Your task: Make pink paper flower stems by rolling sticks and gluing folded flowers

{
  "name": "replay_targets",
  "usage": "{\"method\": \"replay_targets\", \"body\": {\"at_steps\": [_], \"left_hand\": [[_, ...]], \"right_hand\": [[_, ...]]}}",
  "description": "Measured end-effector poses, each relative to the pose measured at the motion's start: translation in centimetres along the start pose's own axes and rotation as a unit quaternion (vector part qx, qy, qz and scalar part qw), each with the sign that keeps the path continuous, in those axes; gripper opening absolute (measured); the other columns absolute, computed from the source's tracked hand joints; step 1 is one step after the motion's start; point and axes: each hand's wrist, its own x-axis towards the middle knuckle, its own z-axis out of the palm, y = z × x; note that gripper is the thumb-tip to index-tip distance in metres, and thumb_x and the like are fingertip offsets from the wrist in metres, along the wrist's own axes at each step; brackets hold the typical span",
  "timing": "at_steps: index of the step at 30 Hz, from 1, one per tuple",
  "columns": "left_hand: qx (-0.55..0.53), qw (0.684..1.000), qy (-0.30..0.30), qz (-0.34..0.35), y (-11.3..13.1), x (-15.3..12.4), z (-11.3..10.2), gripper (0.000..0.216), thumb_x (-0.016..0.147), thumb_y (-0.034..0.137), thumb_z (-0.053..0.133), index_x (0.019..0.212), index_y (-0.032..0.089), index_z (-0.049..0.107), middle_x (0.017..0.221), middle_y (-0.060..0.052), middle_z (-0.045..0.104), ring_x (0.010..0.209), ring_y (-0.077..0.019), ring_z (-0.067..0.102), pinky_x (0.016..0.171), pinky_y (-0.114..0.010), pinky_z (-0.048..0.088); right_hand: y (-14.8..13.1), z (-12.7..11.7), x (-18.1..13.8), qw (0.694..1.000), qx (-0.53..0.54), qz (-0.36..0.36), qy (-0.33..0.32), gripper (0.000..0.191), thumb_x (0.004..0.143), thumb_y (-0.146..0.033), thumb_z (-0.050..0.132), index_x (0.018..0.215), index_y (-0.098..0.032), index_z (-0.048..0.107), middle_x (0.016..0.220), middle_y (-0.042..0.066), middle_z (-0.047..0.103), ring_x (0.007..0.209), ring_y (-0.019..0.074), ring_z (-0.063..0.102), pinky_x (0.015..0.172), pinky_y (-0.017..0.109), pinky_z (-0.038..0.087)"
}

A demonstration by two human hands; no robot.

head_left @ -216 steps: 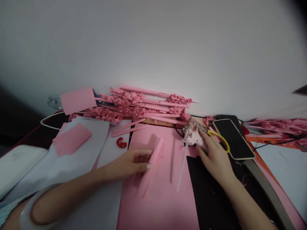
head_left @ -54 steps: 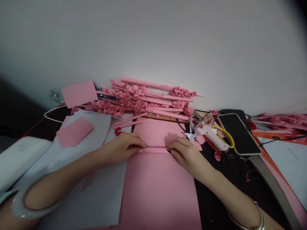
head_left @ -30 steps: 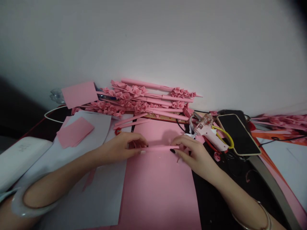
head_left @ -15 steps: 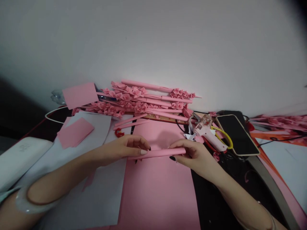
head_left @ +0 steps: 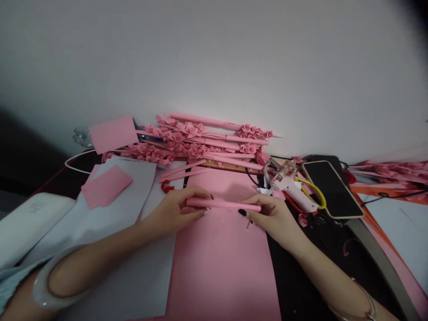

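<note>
A narrow pink paper tube point(head_left: 222, 204) lies crosswise between my two hands, over a large pink paper sheet point(head_left: 224, 267). My left hand point(head_left: 187, 207) has its fingers around the tube's left end, with the thumb below and the index finger above. At the other end, my right hand point(head_left: 267, 211) pinches the tube between thumb and fingers. A thin pink scrap point(head_left: 249, 224) shows just under the right thumb.
Folded pink paper flowers point(head_left: 190, 129) and rolled stems lie along the wall. To the right are a glue gun point(head_left: 294, 191), a yellow ring point(head_left: 314, 191) and a phone point(head_left: 332, 189). On the left, small pink sheets point(head_left: 107, 185) rest on white paper point(head_left: 137, 267), beside a white box-like object point(head_left: 33, 227).
The tube has risen slightly and turned, its left end now higher. My left hand has shifted its grip, with the thumb moved from on top of the tube to below it.
</note>
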Motion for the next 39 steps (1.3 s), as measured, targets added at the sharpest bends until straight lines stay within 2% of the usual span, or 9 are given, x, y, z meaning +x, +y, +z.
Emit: {"method": "replay_targets", "body": {"at_steps": [4, 11, 16, 21, 25, 32, 39], "left_hand": [[0.045, 0.998, 0.023, 0.021, 0.1, -0.1, 0.1, 0.017, 0.078, 0.018, 0.058, 0.096, 0.018, 0.06, 0.09, -0.002, 0.065, 0.08, -0.0138, 0.06, 0.073, -0.023, 0.049], [0.06, 0.997, 0.039, 0.025, 0.0, -0.3, 0.2, 0.016, 0.078, 0.02, 0.058, 0.094, 0.019, 0.061, 0.087, -0.003, 0.067, 0.078, -0.0145, 0.061, 0.07, -0.024, 0.048], [0.053, 0.997, 0.039, 0.045, -0.5, -0.4, 0.6, 0.01, 0.076, 0.018, 0.06, 0.086, 0.017, 0.061, 0.084, -0.003, 0.067, 0.076, -0.0138, 0.061, 0.069, -0.024, 0.048], [0.069, 0.995, 0.021, 0.071, -0.5, -0.4, 0.9, 0.005, 0.077, 0.019, 0.058, 0.081, 0.017, 0.06, 0.083, -0.004, 0.067, 0.079, -0.0165, 0.062, 0.069, -0.026, 0.048], [0.083, 0.993, 0.007, 0.089, 0.0, -0.4, 1.0, 0.004, 0.079, 0.02, 0.056, 0.077, 0.017, 0.057, 0.08, -0.005, 0.066, 0.075, -0.0161, 0.061, 0.067, -0.027, 0.047], [0.086, 0.988, 0.016, 0.124, -0.1, -0.5, 1.0, 0.004, 0.079, 0.018, 0.055, 0.076, 0.016, 0.056, 0.078, -0.004, 0.064, 0.072, -0.0144, 0.06, 0.065, -0.025, 0.047], [0.063, 0.992, 0.024, 0.104, -0.4, -0.4, 0.8, 0.003, 0.073, 0.013, 0.058, 0.073, 0.015, 0.056, 0.077, -0.004, 0.065, 0.07, -0.0138, 0.06, 0.063, -0.023, 0.046]], "right_hand": [[-0.1, 0.1, 0.0, 1.0, 0.004, 0.0, 0.001, 0.011, 0.072, -0.025, 0.068, 0.079, -0.016, 0.067, 0.063, -0.001, 0.056, 0.053, 0.0096, 0.051, 0.045, 0.021, 0.05], [-0.3, 0.6, -0.1, 0.999, -0.031, -0.016, 0.013, 0.014, 0.073, -0.025, 0.065, 0.083, -0.016, 0.065, 0.066, 0.0, 0.058, 0.052, 0.0105, 0.051, 0.045, 0.023, 0.049], [-0.3, 0.9, -0.4, 0.987, -0.119, -0.092, 0.05, 0.008, 0.077, -0.019, 0.062, 0.084, -0.017, 0.064, 0.068, 0.002, 0.062, 0.054, 0.0115, 0.054, 0.047, 0.023, 0.045], [-0.5, 1.0, -0.6, 0.956, -0.226, -0.178, 0.066, 0.007, 0.076, -0.016, 0.063, 0.083, -0.018, 0.065, 0.074, 0.004, 0.066, 0.062, 0.0141, 0.057, 0.052, 0.025, 0.043], [-0.7, 1.3, -0.8, 0.947, -0.24, -0.208, 0.053, 0.008, 0.078, -0.016, 0.062, 0.085, -0.019, 0.065, 0.076, 0.004, 0.067, 0.068, 0.0153, 0.059, 0.057, 0.026, 0.045], [-0.8, 1.2, -0.8, 0.945, -0.244, -0.215, 0.03, 0.013, 0.081, -0.015, 0.058, 0.091, -0.018, 0.066, 0.081, 0.006, 0.068, 0.071, 0.0156, 0.06, 0.058, 0.026, 0.047], [-0.3, 0.2, -0.9, 0.929, -0.293, -0.227, 0.008, 0.019, 0.083, -0.015, 0.056, 0.1, -0.017, 0.064, 0.086, 0.007, 0.067, 0.071, 0.0153, 0.06, 0.061, 0.026, 0.047]]}}
